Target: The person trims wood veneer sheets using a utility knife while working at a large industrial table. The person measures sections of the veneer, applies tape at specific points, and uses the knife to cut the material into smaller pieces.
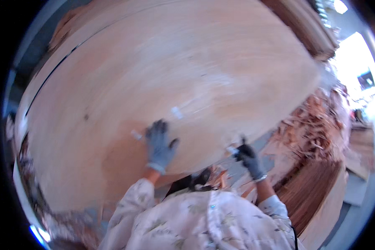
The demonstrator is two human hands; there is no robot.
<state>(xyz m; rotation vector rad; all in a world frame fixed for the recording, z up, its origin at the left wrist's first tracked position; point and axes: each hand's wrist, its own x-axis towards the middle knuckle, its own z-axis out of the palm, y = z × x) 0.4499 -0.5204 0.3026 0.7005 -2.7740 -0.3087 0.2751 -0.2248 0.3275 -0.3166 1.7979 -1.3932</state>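
Observation:
A broad, pale wood veneer sheet (204, 79) fills most of the view. Flat on its near part lies my left hand (159, 143) in a grey glove, fingers stretched out and the thumb apart. Beside that hand are two small whitish strips on the sheet, one strip (136, 134) to its left and another strip (176, 112) beyond its fingertips. At the sheet's near right edge my right hand (250, 159), in a dark grey glove, is closed. A small whitish piece (231, 151) shows at its fingers; motion blur hides what exactly it grips.
Reddish-brown wood scraps (314, 123) lie heaped to the right of the sheet. Nearer on the right stands a stack of brown veneer (310, 191). Another brown stack (304, 27) borders the far right edge. A dark line (66, 56) runs along the sheet's far left side.

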